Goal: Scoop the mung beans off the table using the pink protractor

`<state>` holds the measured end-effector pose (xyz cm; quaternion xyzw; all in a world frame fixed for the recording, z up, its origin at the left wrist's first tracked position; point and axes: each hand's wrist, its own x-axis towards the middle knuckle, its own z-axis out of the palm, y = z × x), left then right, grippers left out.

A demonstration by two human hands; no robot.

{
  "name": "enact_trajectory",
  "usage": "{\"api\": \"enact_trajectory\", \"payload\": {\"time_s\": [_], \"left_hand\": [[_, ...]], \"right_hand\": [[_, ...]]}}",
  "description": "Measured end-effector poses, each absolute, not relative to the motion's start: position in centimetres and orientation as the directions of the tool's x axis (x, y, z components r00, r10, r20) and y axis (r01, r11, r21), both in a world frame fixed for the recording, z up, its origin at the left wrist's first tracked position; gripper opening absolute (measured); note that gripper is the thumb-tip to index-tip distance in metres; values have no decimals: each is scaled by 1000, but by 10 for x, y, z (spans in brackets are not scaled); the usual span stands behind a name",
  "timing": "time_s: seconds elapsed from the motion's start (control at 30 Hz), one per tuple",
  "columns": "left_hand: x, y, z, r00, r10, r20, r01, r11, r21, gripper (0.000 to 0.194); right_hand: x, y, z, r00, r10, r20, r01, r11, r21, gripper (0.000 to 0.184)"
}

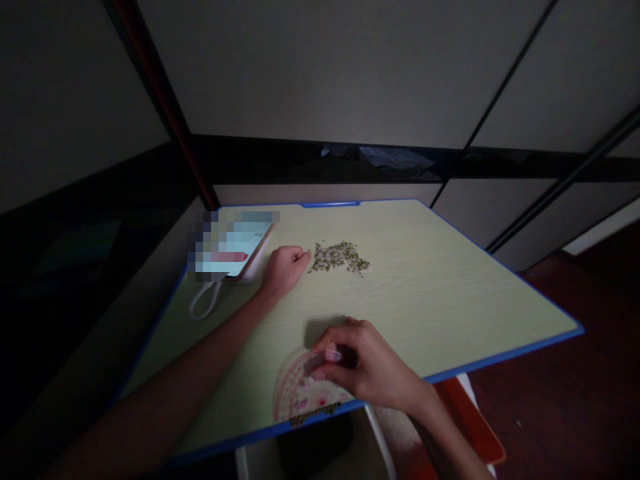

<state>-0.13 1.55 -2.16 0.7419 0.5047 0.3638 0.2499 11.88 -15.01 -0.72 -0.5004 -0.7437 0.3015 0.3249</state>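
My right hand [363, 363] pinches a clear protractor [300, 387] with pink markings, close to the near edge of the table [450, 293]. Along the protractor's straight side, small dark green grains [315, 415] are bunched at the blue table edge. Further back, a loose pile of similar grains [343, 257] is spread over the tabletop, mixed with pale bits. My left hand [287, 270] rests curled just left of that pile, its fingers closed; whether anything is inside cannot be seen.
A lit phone or tablet [255, 237] leans at the table's left side, with a white strap loop [205, 300] beside it. Below the near edge stands a pale container [377, 443] with dark contents. An orange object [465, 413] is to its right. Cabinet panels [325, 73] rise behind.
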Motion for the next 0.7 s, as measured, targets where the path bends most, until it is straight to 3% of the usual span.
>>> {"api": "enact_trajectory", "payload": {"time_s": [0.7], "left_hand": [[0,15,-21,224,930,290,582,-366,726,36]], "right_hand": [[118,-152,-7,-273,949,157,491,277,-826,11]]}}
